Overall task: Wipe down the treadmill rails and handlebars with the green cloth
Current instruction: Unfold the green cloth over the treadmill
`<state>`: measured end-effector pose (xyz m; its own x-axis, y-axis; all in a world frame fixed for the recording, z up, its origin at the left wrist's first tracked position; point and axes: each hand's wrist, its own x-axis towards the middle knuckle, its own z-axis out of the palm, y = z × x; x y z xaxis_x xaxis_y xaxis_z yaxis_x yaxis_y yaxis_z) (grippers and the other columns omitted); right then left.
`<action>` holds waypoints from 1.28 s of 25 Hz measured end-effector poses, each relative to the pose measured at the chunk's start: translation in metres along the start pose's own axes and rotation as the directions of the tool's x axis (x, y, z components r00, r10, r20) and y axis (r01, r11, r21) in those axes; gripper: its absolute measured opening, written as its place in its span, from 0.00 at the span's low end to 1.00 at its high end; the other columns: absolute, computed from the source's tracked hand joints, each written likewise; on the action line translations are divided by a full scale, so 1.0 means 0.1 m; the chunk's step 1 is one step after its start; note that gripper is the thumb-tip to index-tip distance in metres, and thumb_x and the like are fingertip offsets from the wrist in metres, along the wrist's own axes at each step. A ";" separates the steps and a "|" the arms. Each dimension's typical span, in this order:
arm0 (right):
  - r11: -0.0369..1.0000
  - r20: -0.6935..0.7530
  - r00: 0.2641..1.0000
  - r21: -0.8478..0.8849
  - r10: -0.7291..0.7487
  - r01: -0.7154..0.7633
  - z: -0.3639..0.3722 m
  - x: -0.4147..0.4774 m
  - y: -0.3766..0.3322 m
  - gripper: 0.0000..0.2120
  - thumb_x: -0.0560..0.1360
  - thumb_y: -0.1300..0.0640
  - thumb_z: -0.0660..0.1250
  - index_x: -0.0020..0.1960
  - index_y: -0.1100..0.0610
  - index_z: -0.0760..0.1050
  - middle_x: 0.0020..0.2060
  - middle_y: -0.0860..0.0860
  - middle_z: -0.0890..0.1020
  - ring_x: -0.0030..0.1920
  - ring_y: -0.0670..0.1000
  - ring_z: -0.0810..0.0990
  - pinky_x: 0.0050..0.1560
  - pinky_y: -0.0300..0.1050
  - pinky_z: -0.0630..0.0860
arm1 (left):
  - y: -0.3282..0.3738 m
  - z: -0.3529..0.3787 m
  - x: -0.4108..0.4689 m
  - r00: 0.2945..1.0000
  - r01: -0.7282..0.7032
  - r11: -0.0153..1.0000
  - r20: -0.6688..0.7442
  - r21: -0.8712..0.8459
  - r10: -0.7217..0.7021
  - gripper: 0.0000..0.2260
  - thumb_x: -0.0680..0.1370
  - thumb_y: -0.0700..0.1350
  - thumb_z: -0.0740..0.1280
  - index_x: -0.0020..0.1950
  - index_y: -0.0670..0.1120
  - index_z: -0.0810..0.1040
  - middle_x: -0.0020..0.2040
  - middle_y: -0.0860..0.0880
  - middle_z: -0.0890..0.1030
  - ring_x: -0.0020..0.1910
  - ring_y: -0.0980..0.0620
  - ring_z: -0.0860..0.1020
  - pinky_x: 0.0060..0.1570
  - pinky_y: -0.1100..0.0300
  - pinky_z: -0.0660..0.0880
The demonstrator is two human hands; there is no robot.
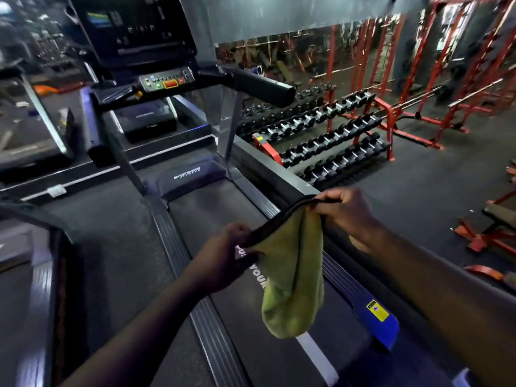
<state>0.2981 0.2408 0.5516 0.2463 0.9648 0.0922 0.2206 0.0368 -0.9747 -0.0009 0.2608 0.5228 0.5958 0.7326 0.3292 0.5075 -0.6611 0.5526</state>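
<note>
Both hands, left hand and right hand, pinch the green cloth by its top edge. It hangs above the treadmill belt.

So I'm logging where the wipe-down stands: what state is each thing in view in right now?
green cloth: held up by its dark top edge, hanging loose over the belt, touching no rail.
left hand: closed on the cloth's left corner.
right hand: closed on the cloth's right corner.
right handlebar: untouched.
left handlebar: untouched.
console screen: lit.
dumbbells: racked.
</note>
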 end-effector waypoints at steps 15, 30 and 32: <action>0.699 0.249 0.933 0.715 -0.260 0.004 -0.65 3.27 -0.49 0.36 0.68 0.65 0.79 0.73 0.58 0.70 0.59 0.57 0.85 0.57 0.54 0.85 0.52 0.49 0.84 | 0.06 -0.78 3.13 0.716 -0.129 0.649 -0.523 -0.750 -0.462 0.26 0.69 0.31 0.73 0.64 0.45 0.71 0.50 0.46 0.83 0.47 0.50 0.82 0.44 0.58 0.80; 0.774 0.520 0.720 0.163 0.459 -0.612 0.86 4.15 -0.20 0.15 0.76 0.58 0.74 0.61 0.62 0.84 0.51 0.59 0.88 0.49 0.57 0.88 0.51 0.53 0.84 | -1.71 -0.53 3.01 0.461 0.304 0.434 -0.268 -0.848 -0.846 0.04 0.76 0.34 0.75 0.49 0.39 0.87 0.48 0.44 0.87 0.47 0.51 0.82 0.48 0.61 0.78; 0.827 0.503 0.776 0.190 0.381 -0.529 1.03 4.43 -0.71 0.25 0.71 0.65 0.78 0.68 0.63 0.79 0.52 0.57 0.89 0.53 0.57 0.88 0.59 0.57 0.83 | -1.85 -1.12 3.18 0.488 0.294 0.549 -0.371 -0.782 -0.790 0.06 0.74 0.34 0.76 0.48 0.43 0.89 0.58 0.48 0.85 0.54 0.55 0.83 0.55 0.61 0.78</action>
<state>0.2943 0.6925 0.6402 -0.1997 0.8935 -0.4022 -0.1273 -0.4307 -0.8935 0.0254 0.6341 0.6107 -0.3416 0.9398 0.0081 -0.0331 -0.0207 0.9992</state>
